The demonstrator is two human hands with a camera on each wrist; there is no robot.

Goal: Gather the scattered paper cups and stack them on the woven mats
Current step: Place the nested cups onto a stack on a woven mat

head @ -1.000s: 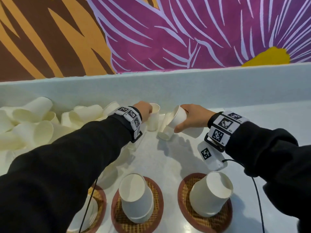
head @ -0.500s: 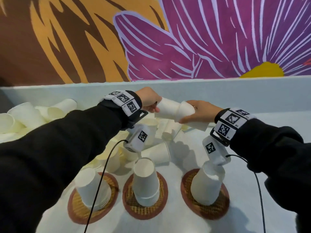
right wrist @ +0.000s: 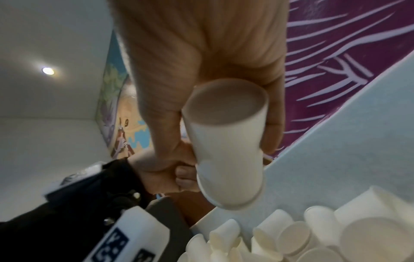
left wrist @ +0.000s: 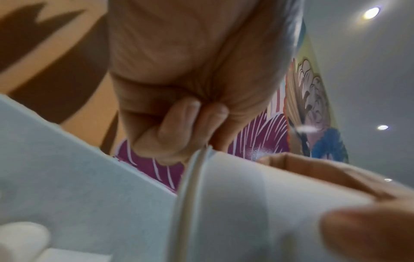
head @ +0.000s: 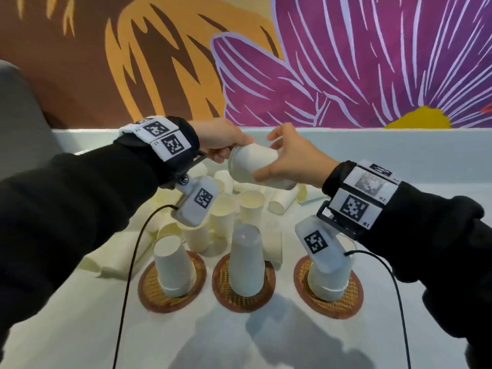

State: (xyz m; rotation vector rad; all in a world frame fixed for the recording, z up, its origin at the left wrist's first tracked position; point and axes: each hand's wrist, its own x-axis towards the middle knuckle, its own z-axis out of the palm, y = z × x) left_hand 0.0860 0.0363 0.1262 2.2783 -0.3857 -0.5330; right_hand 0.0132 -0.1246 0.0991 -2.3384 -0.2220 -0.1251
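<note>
Two white paper cups [head: 253,166], nested and lying sideways, hang in the air over the table. My right hand [head: 279,158] grips their body, thumb below and fingers over the top. My left hand [head: 227,149] meets the rim end with curled fingers. The right wrist view shows the cup [right wrist: 226,150] base-on, and the left wrist view shows its rim [left wrist: 192,177]. Below, three woven mats [head: 149,296] [head: 221,294] [head: 354,302] each carry an upside-down stack [head: 174,265] [head: 246,262] [head: 327,284]. My wrist camera partly hides the right stack.
Several loose cups [head: 250,206] lie and stand behind the mats, and the heap spreads left toward the table's pale raised back wall [head: 399,145]. The same heap [right wrist: 336,230] shows under my right hand. Black cables [head: 127,288] hang from both wrists over the mats.
Both hands lifted off the table with a cup each. The left hand pushed its cup onto the cup in the right hand, and the two are now fully nested.
</note>
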